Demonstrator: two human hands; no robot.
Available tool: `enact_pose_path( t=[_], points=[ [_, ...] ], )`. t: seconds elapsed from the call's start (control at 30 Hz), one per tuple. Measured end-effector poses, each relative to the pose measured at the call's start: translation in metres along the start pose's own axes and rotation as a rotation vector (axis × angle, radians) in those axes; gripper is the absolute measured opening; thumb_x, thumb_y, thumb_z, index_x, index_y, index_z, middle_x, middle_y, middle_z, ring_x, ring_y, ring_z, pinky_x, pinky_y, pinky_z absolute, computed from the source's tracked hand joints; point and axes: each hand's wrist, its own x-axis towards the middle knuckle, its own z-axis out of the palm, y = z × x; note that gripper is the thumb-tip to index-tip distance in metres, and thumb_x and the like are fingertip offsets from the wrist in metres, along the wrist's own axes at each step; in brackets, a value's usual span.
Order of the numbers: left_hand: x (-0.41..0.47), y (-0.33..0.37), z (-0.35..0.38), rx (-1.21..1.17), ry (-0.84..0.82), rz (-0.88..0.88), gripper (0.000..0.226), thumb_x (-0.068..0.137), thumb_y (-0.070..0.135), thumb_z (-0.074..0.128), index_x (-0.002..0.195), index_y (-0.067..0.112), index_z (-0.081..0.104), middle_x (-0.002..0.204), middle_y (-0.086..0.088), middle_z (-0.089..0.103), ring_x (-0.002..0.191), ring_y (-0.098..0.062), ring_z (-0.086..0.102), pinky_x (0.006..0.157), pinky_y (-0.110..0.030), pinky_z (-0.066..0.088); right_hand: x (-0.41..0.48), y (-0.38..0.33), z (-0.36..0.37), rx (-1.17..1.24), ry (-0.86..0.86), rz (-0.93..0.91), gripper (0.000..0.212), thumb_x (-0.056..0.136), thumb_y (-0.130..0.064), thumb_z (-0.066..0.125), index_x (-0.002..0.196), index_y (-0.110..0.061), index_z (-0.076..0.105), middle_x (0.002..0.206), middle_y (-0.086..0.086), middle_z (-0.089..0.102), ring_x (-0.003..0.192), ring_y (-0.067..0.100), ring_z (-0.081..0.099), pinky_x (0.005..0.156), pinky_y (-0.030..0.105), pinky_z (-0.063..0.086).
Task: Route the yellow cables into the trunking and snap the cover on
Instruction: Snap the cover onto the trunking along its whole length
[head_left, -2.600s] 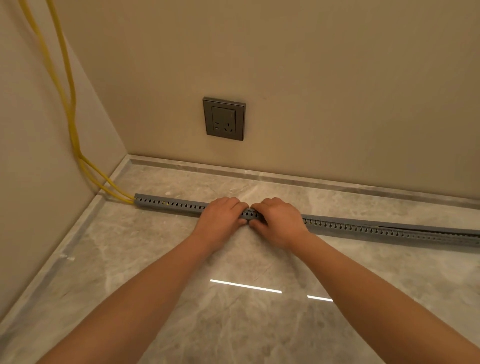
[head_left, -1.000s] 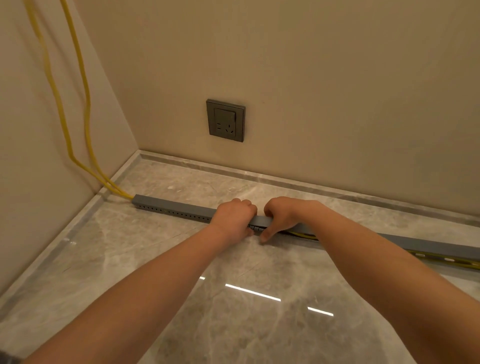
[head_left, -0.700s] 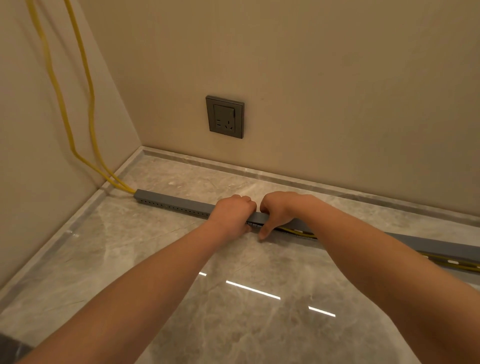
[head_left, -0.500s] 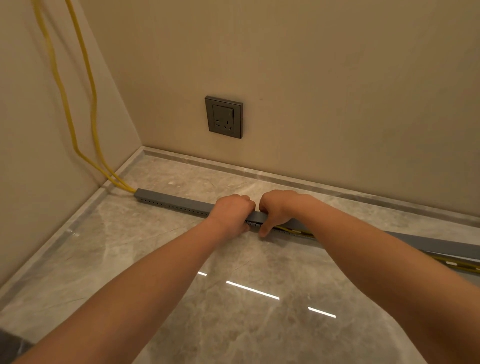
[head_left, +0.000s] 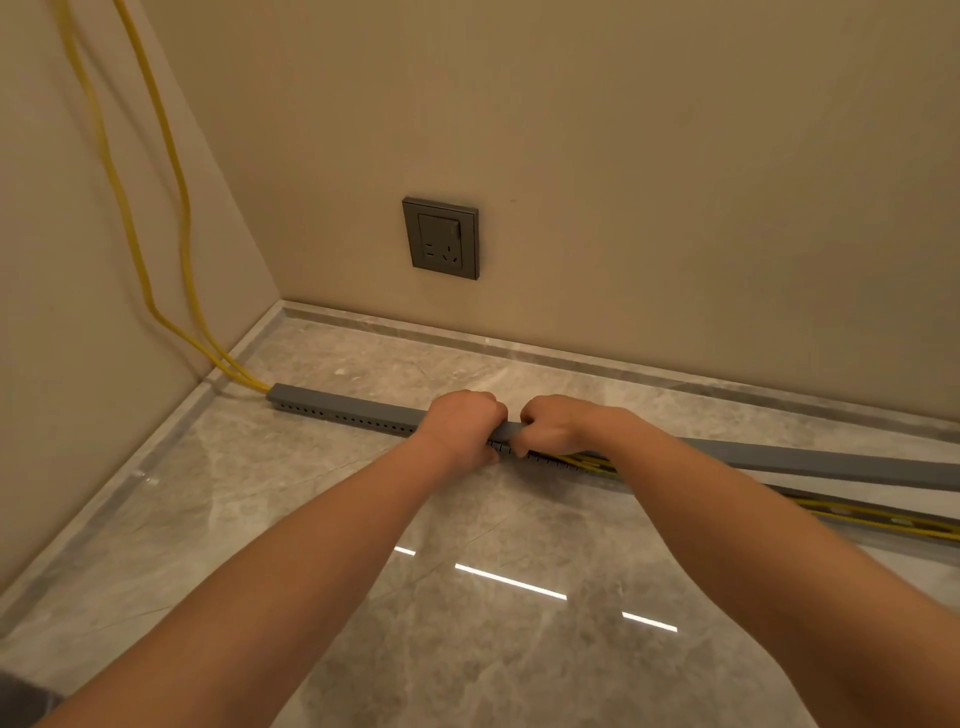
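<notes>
Two yellow cables (head_left: 156, 218) hung down the left wall, met in the corner and entered the left end of the grey trunking (head_left: 337, 413), which lay along the floor (head_left: 363, 571) near the far wall. From that end to the hands the cover (head_left: 831, 465) looked seated; to the right it lifted clear of the channel, where the cables showed uncovered. The left hand (head_left: 462, 428) and right hand (head_left: 556, 426) sat almost touching, fingers curled together and clamped on the cover at the seam. Done well, the step would call for pressing straight down just right of the seated length, then working rightward in short steps, tucking the cables in first so neither gets pinched. A wall socket (head_left: 441, 238) sat above.
</notes>
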Motion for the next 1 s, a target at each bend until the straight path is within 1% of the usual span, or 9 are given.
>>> enact_pose_path(
  t=[0.13,0.23,0.33,0.53,0.6,0.67,0.8,0.93,1.0],
  points=[
    [0.002,-0.001,-0.001,-0.010,-0.014,0.006,0.027,0.082,0.032,0.065,0.105,0.018,0.063,0.103,-0.001,0.061,0.091,-0.023,0.060,0.063,-0.030,0.039,0.001,0.000,0.006,-0.015,0.049,0.006,0.036,0.080,-0.052,0.050,0.079,-0.017,0.059,0.075,0.001,0.058,0.069,0.020,0.054,0.061,0.031,0.038],
    [0.003,-0.002,-0.002,-0.029,-0.031,0.008,0.024,0.080,0.031,0.066,0.100,0.019,0.064,0.096,0.000,0.062,0.083,-0.021,0.059,0.061,-0.029,0.039,0.004,0.000,0.006,0.011,0.028,0.005,0.043,0.074,-0.056,0.054,0.085,-0.016,0.064,0.077,0.000,0.061,0.070,0.020,0.058,0.064,0.032,0.041],
    [0.005,-0.003,-0.004,-0.056,-0.055,0.009,0.023,0.078,0.032,0.067,0.097,0.021,0.066,0.085,0.003,0.060,0.072,-0.017,0.054,0.059,-0.028,0.038,0.006,0.003,0.006,0.054,0.006,-0.006,0.040,0.070,-0.054,0.058,0.086,-0.018,0.066,0.079,0.000,0.063,0.071,0.019,0.059,0.064,0.032,0.043],
    [0.002,-0.019,0.000,-0.261,-0.021,0.025,0.035,0.069,0.044,0.077,0.100,0.029,0.070,0.076,0.013,0.060,0.070,-0.009,0.055,0.056,-0.024,0.035,0.008,0.010,0.007,0.068,0.025,-0.061,0.036,0.073,-0.060,0.058,0.083,-0.025,0.061,0.081,-0.003,0.062,0.072,0.016,0.057,0.066,0.032,0.043],
    [-0.002,-0.024,0.002,-0.367,-0.026,0.032,0.042,0.069,0.045,0.078,0.107,0.032,0.069,0.085,0.016,0.065,0.076,-0.006,0.058,0.061,-0.023,0.040,0.008,0.013,0.009,0.078,0.029,-0.091,0.030,0.077,-0.060,0.057,0.079,-0.030,0.058,0.081,-0.004,0.061,0.073,0.015,0.056,0.066,0.031,0.042],
    [-0.005,-0.030,0.001,-0.478,-0.090,0.060,0.043,0.074,0.040,0.077,0.115,0.032,0.067,0.097,0.017,0.068,0.085,-0.005,0.061,0.071,-0.024,0.046,0.006,0.014,0.013,0.084,0.027,-0.110,0.025,0.081,-0.058,0.055,0.077,-0.033,0.056,0.079,-0.006,0.059,0.073,0.014,0.055,0.065,0.031,0.041],
    [-0.005,-0.038,-0.004,-0.524,-0.214,0.133,0.024,0.085,0.029,0.068,0.109,0.029,0.070,0.094,0.007,0.067,0.088,-0.013,0.061,0.081,-0.036,0.050,0.004,0.014,0.014,0.090,0.008,-0.123,0.027,0.086,-0.056,0.053,0.077,-0.031,0.054,0.079,-0.005,0.056,0.073,0.014,0.052,0.066,0.031,0.039],
    [-0.005,-0.036,-0.005,-0.541,-0.257,0.114,0.023,0.088,0.027,0.066,0.111,0.029,0.069,0.093,0.010,0.066,0.088,-0.012,0.061,0.080,-0.030,0.048,0.003,0.016,0.010,0.108,-0.021,-0.090,0.037,0.085,-0.059,0.057,0.091,-0.022,0.052,0.086,-0.003,0.054,0.081,0.018,0.051,0.071,0.032,0.039],
    [-0.005,-0.036,-0.006,-0.558,-0.263,0.090,0.025,0.087,0.027,0.067,0.112,0.029,0.069,0.094,0.012,0.069,0.087,-0.009,0.062,0.081,-0.029,0.050,0.002,0.015,0.007,0.109,-0.016,-0.058,0.042,0.083,-0.059,0.060,0.094,-0.020,0.047,0.088,-0.002,0.053,0.079,0.018,0.049,0.072,0.033,0.038]
  ],
)
